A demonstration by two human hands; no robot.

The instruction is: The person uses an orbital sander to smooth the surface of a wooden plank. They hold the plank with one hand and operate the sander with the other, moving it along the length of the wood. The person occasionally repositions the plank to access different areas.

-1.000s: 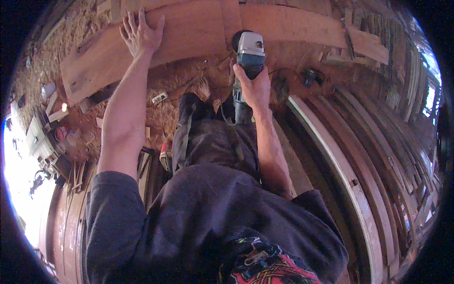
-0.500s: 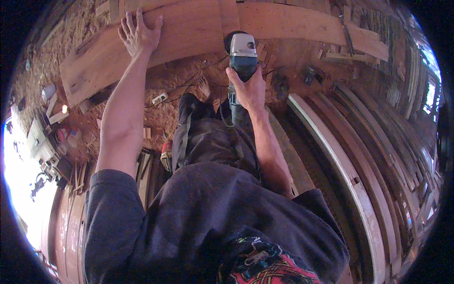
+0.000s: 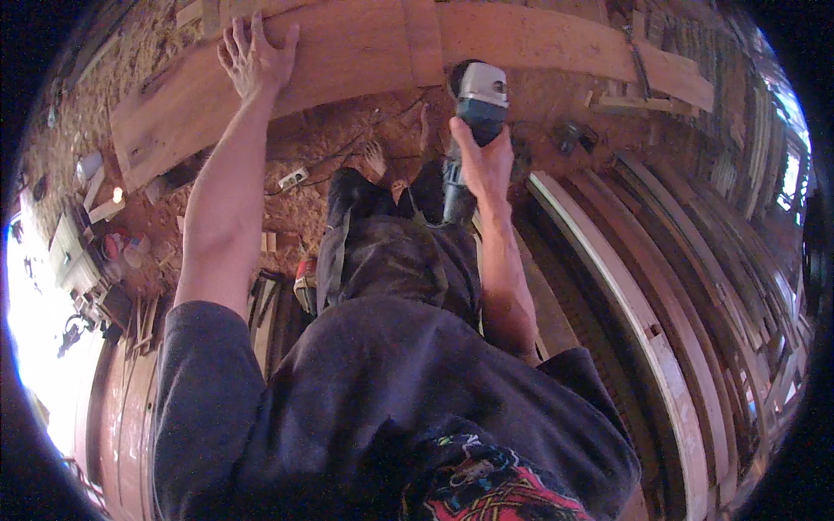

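Observation:
A long, wide wooden board stretches across the far side in front of me. My left hand lies on its left part with the fingers spread. In my right hand is an angle grinder with a teal body and a silver head, its dark round disc turned toward the board's near edge. The fingers wrap round the tool's body, and its dark rear end points back toward my knees. Whether the disc touches the board I cannot tell.
A white power strip with a dark cord lies on the brown, dusty ground near my bare feet. Long timber planks are stacked at the right. Wood offcuts and a red-and-white item lie at the left.
My right hand has carried the angle grinder a little to the right along the board's near edge. The left hand has stayed in place on the board.

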